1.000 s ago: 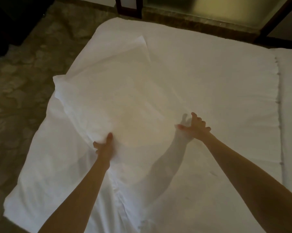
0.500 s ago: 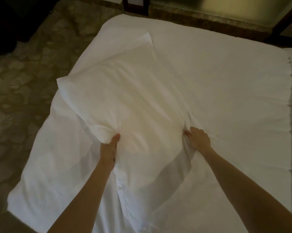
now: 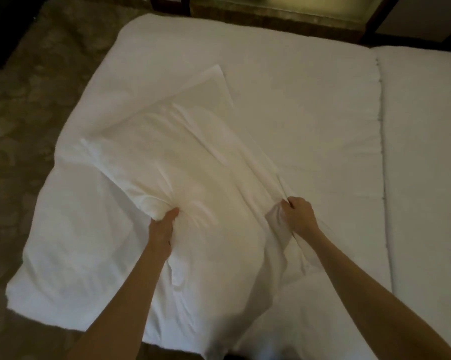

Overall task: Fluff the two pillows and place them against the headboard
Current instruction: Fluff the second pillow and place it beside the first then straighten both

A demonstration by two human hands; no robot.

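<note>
A white bed [image 3: 297, 105] fills most of the view, its cover smooth and pale, with rounded corners at the far left. A second white mattress [image 3: 424, 152] lies just beside it on the right, and a narrow seam [image 3: 380, 141] runs between the 2 from the far edge toward the near one. To the left the floor [image 3: 29, 120] is mottled brown and tan, like patterned stone or carpet; which one is hard to tell in the dim light. Beyond the far edge stands a dark wooden frame [image 3: 169, 5], and next to it a greenish frosted panel [image 3: 320, 6] glows faintly. The far left corner is too dark to read.
</note>
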